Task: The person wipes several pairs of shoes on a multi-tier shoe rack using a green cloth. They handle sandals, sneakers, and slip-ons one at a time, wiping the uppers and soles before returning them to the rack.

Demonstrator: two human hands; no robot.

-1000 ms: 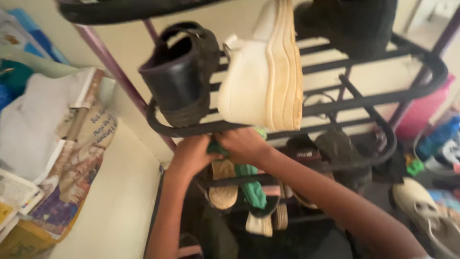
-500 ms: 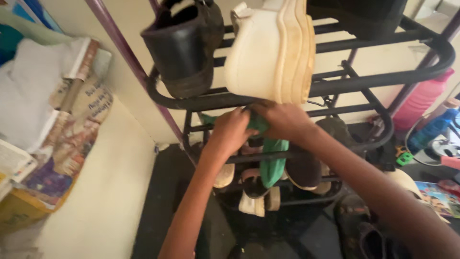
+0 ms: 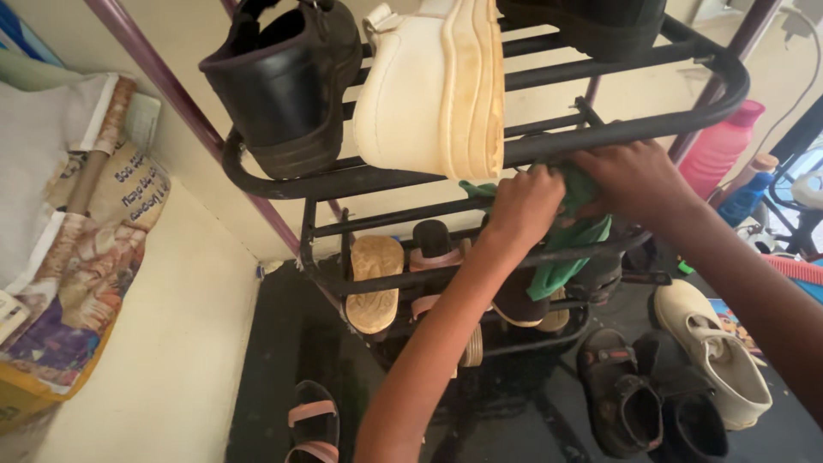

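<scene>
Dark floor beneath a black metal shoe rack (image 3: 600,137) loaded with shoes. Left hand (image 3: 525,206) and right hand (image 3: 630,176) at two o'clock, fingers clamped on a green cloth (image 3: 566,249) against the rack's front bar. Cream shoe (image 3: 437,86) at twelve, black shoe (image 3: 283,86) at eleven.

Warm daylight from the right; pale wall (image 3: 171,360) bright, floor (image 3: 283,360) under the rack (image 3: 600,137) dim. Slight motion softness (frame edges bend a little).
</scene>
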